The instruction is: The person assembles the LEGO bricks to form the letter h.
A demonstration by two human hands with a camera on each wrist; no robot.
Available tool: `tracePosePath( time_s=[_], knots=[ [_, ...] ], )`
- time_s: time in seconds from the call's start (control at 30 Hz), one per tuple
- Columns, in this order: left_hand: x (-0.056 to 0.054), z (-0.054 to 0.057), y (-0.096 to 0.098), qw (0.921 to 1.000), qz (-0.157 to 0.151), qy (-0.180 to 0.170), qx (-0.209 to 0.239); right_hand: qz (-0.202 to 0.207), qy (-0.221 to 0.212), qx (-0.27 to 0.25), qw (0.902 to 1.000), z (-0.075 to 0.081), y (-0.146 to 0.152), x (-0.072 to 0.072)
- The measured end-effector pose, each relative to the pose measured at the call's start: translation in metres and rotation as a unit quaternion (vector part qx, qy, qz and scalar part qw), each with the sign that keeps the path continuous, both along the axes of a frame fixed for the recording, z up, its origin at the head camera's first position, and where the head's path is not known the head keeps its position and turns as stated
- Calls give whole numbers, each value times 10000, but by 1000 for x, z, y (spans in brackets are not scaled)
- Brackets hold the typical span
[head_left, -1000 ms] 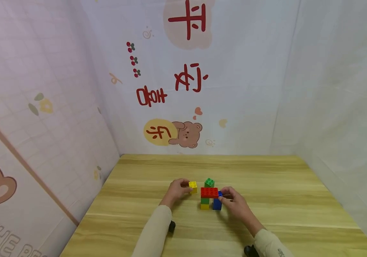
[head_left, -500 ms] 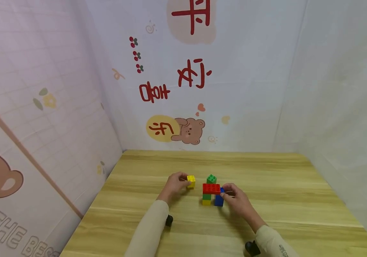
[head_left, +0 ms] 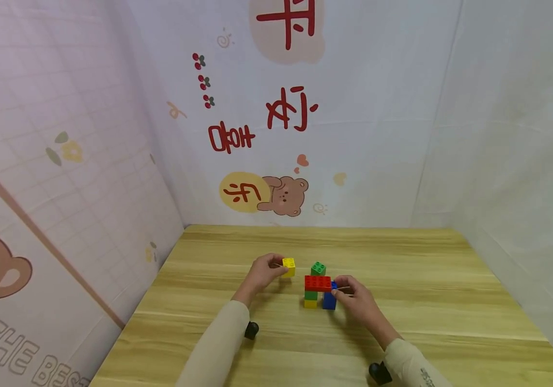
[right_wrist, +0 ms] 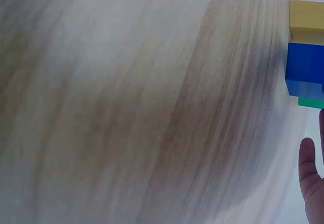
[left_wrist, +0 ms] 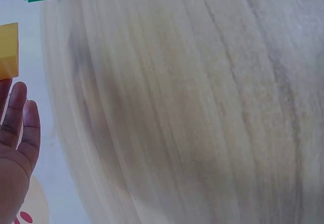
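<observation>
My left hand [head_left: 263, 271] pinches a yellow toy building brick [head_left: 288, 267] between thumb and fingers, seemingly raised off the table. The left wrist view catches that yellow brick [left_wrist: 8, 51] only in part. Just right of it stands a small brick structure: a red brick [head_left: 317, 283] bridges a green-over-yellow column [head_left: 311, 299] and a blue column [head_left: 329, 301]. My right hand [head_left: 357, 298] grips the blue column near its top, beside the red brick's right end. In the right wrist view, the blue brick [right_wrist: 305, 64] shows at the edge, and the gripping fingertips are cut off.
A green brick [head_left: 318, 267] is visible behind the red bridge, partly hidden by it. The wooden table [head_left: 402, 258] meets a patterned cloth wall [head_left: 368, 134] at its back. Black wrist devices [head_left: 380, 373] hang by both sleeves.
My left hand has moved the yellow brick slightly up and away in the head view. My right hand keeps its grip on the blue column. The head view has shifted slightly.
</observation>
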State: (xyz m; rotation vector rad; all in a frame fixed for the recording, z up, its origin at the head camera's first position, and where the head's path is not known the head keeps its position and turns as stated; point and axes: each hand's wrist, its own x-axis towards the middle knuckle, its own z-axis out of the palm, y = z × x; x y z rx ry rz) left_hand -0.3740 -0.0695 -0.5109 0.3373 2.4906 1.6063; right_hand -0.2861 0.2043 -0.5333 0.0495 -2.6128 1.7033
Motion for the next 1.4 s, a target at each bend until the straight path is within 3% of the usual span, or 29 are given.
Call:
tracePosePath(
  time_s=[0.6, 0.93, 1.4],
  knots=[
    [13, 31, -4, 9993, -298, 166, 133, -8, 0, -23, 10000, 1, -1, 1],
    [22, 51, 10, 9972, -673, 188, 270, 6, -73, -45, 10000, 4, 0, 0],
    [32, 53, 28, 9942, -1033, 239, 179, -54, -146, 9, 9999, 3, -1, 0]
  ],
)
